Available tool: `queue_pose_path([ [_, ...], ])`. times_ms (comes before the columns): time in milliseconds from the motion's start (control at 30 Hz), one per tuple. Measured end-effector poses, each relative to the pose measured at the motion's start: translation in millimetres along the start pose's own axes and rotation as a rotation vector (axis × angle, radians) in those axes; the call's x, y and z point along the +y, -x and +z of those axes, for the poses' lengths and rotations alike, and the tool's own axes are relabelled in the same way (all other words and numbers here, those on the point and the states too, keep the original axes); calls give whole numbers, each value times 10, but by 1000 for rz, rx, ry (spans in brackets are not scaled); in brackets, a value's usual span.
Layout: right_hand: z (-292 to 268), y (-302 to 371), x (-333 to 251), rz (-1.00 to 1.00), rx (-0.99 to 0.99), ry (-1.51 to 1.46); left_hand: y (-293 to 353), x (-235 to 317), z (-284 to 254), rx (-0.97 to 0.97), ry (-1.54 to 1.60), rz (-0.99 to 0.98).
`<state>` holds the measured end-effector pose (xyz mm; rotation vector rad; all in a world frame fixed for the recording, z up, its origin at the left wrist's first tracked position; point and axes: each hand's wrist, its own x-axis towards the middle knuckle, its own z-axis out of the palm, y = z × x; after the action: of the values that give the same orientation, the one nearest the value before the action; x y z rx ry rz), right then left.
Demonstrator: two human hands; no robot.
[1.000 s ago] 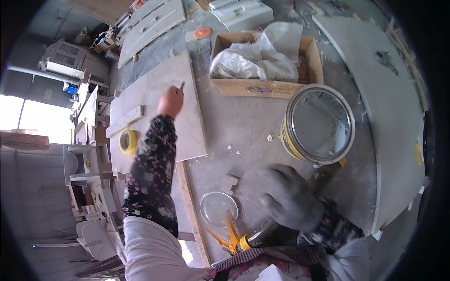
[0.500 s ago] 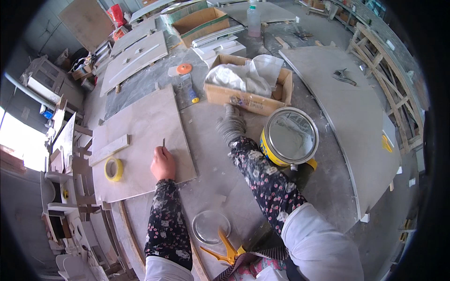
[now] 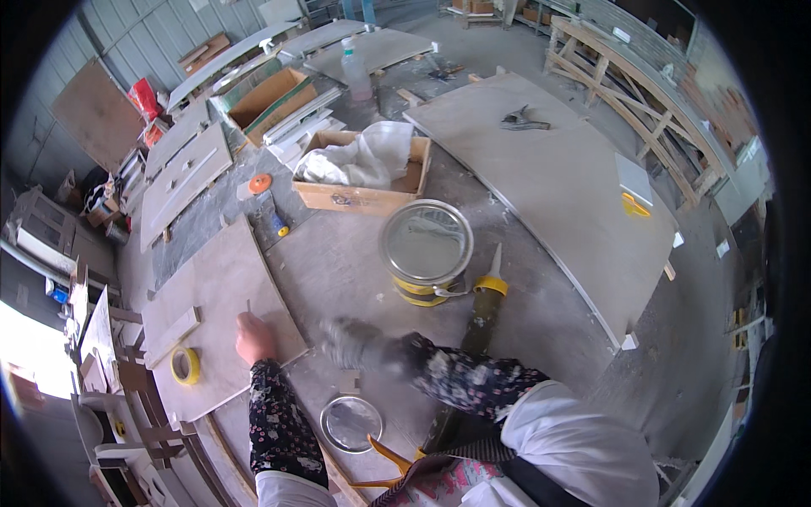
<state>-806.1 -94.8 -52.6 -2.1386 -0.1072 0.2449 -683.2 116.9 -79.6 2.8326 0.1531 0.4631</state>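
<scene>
i see my left hand [image 3: 253, 336] pinching a thin pencil [image 3: 248, 307] on the stone slab [image 3: 211, 287], marking; my blurred gloved right hand [image 3: 355, 345] at three o'clock, grip unclear, must steady next.

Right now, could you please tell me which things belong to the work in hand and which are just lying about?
In hand:
left hand
thin stick
stone slab
gloved right hand

Lying about:
tape roll
paint can
caulking gun
wooden box

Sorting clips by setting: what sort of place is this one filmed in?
Most likely a stone or tile fabrication workshop. Large pale slabs lie flat across the dusty floor, wooden racks stand at the back, and a paint-style tin and a caulking gun sit by the person's hands.
</scene>
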Motion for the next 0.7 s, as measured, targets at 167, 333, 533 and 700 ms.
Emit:
queue_pose_path([
  [167, -392, 1517, -163, -610, -20, 14, 33, -64, -7, 153, -29, 272],
  [333, -784, 2934, 260, -148, 97, 102, 75, -118, 99, 242, -164, 41],
  [533, -347, 4214, 863, 473, 205, -84, 81, -366, -4, -352, -89, -132],
  [700, 25, 4512, 1295, 432, 113, 12, -297, -798, 144, -584, -187, -3],
])
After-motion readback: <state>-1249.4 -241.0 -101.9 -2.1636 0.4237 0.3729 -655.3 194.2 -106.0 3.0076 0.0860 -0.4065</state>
